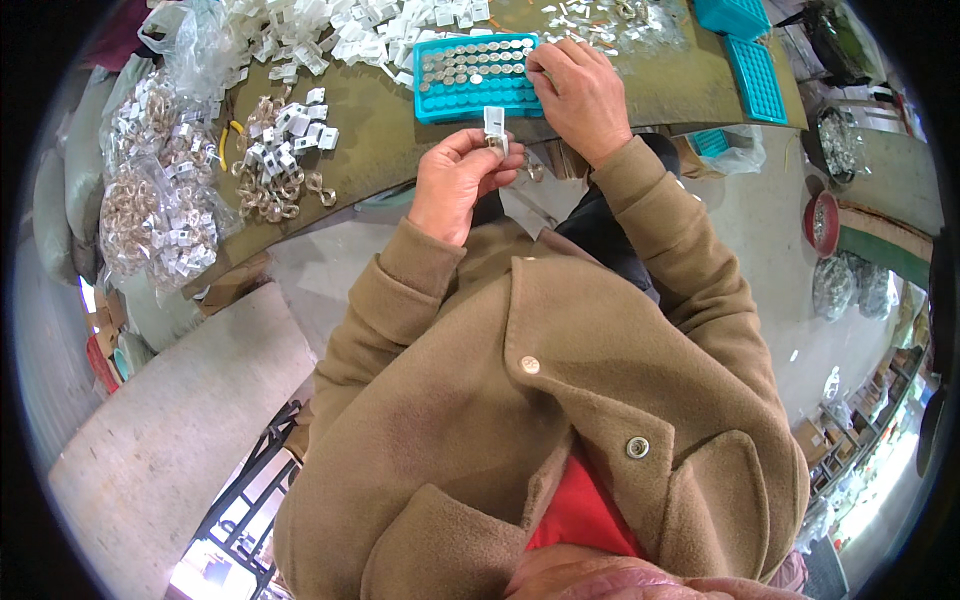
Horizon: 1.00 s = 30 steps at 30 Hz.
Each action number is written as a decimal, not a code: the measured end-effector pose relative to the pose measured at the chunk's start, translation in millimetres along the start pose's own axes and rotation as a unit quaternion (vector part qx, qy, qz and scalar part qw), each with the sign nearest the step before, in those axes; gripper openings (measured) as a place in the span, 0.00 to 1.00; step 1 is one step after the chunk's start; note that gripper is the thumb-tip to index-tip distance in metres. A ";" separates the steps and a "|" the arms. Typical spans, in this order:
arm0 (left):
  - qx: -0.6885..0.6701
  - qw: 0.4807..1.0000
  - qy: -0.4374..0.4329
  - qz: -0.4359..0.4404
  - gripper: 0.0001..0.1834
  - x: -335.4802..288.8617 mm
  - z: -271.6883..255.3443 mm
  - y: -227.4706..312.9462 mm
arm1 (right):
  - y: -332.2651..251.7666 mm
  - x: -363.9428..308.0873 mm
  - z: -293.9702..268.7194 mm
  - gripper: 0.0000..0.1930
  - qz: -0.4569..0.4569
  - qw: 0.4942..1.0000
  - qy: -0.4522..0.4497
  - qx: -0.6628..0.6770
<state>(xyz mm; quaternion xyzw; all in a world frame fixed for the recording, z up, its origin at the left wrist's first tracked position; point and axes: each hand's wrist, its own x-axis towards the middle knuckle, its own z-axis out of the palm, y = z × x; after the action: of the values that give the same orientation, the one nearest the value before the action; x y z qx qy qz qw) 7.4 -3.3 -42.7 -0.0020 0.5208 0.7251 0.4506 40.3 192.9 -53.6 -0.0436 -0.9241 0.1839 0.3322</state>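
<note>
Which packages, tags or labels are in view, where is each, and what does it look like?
Small white tag: pinched in the left hand, rectangular.
Loose white tags: heap at the table's far edge.
Clear plastic bags: table's left end, stuffed with rings and white tags.
Teal tray: under the right hand, rectangular, gridded, part-filled with small round metal pieces.
Spare teal trays: far right, gridded.

Bare bench (385, 140) lies open between the teal tray (478, 95) and the heap of rings and white tags (285, 160). White tags (340, 35) crowd the far side; bulging plastic bags (160, 190) block the left edge.
</note>
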 end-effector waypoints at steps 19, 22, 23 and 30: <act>-0.043 0.999 -0.008 0.001 0.14 7.6 -5.0 20.1 | -1.5 9.6 -7.7 0.06 0.008 0.993 -0.111 0.031; -0.045 0.999 -0.009 0.005 0.14 5.9 -6.3 19.5 | -11.4 11.7 -15.6 0.07 0.017 0.991 -0.123 0.057; -0.043 0.999 -0.009 0.006 0.14 5.0 -6.8 19.5 | -17.1 8.8 -19.7 0.07 0.040 0.986 -0.131 0.098; -0.023 1.000 -0.004 0.011 0.16 1.5 -7.6 18.5 | -50.7 -3.6 -26.7 0.07 -0.019 0.985 -0.092 0.144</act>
<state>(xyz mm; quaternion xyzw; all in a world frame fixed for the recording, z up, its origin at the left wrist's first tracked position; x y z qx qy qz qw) -9.1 -8.9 -33.0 -0.0041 0.5026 0.7414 0.4446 62.0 153.3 -18.1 0.0398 -0.9152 0.3119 0.2521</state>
